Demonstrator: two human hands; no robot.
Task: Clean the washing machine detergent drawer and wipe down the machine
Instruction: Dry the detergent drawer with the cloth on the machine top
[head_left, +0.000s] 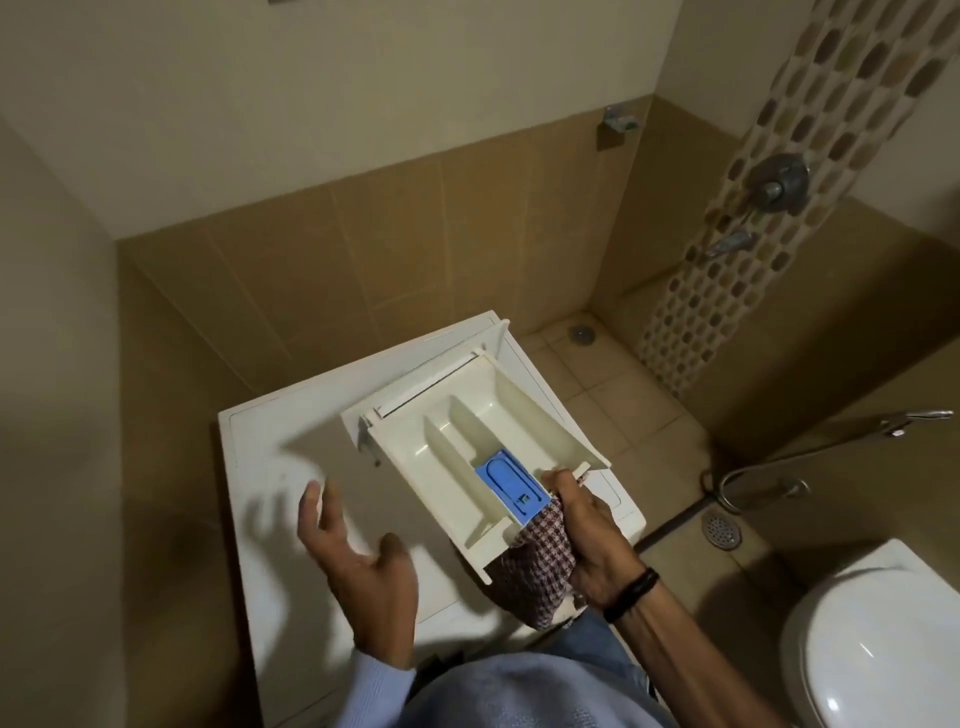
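Observation:
A cream detergent drawer (457, 447) with a blue insert (511, 486) is held above the white washing machine top (275, 457). My right hand (587, 535) grips the drawer's near right corner together with a red-and-white checked cloth (535, 571), which hangs bunched under the drawer. My left hand (358, 561) hovers open, palm up and fingers spread, to the left of the drawer and touches nothing.
Tan tiled walls close in behind and to the left of the machine. A white toilet (872, 639) stands at the lower right, with a hose sprayer (914, 418) above it. Shower taps (779, 182) are on the right wall, floor drains (719, 527) below.

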